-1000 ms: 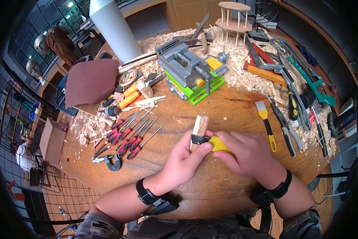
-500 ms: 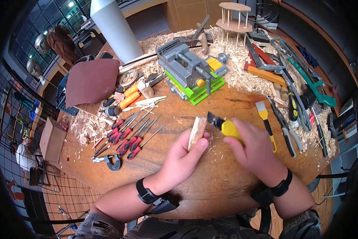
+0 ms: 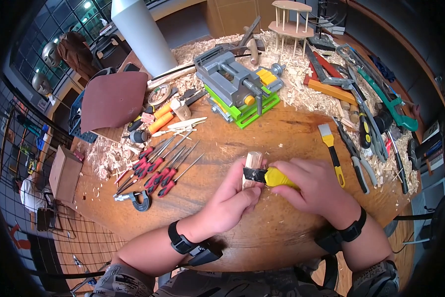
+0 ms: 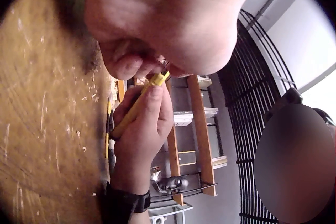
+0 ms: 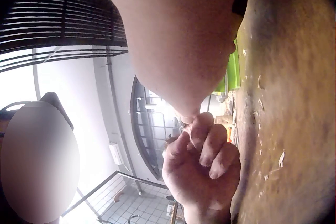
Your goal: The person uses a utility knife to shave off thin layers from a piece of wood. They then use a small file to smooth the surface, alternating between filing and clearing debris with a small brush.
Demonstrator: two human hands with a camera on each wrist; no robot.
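Observation:
A short, pale wood block [image 3: 253, 159] stands up from my left hand [image 3: 232, 198], whose fingers and thumb grip its lower part. My right hand [image 3: 314, 185] holds a yellow-handled utility knife [image 3: 279, 177]. Its dark, wide blade [image 3: 253, 175] lies across the face of the block, just above the left thumb. From the left wrist, the yellow handle [image 4: 134, 113] shows in the right fist, its front end close to the left fingers. In the right wrist view the left hand [image 5: 205, 169] has curled fingers, and the knife is hidden behind the right hand.
Red-handled files [image 3: 158, 173] and a micrometer [image 3: 139, 201] lie to the left. A grey and green vise [image 3: 232, 84] stands ahead among wood shavings [image 3: 301, 94]. On the right are a yellow-black scraper [image 3: 331, 148], pliers [image 3: 353, 163] and a green-handled saw [image 3: 398, 114].
The knife was on the block, swung off to the right half a second ago, and is now back across its face. The block has turned more upright and shows another face.

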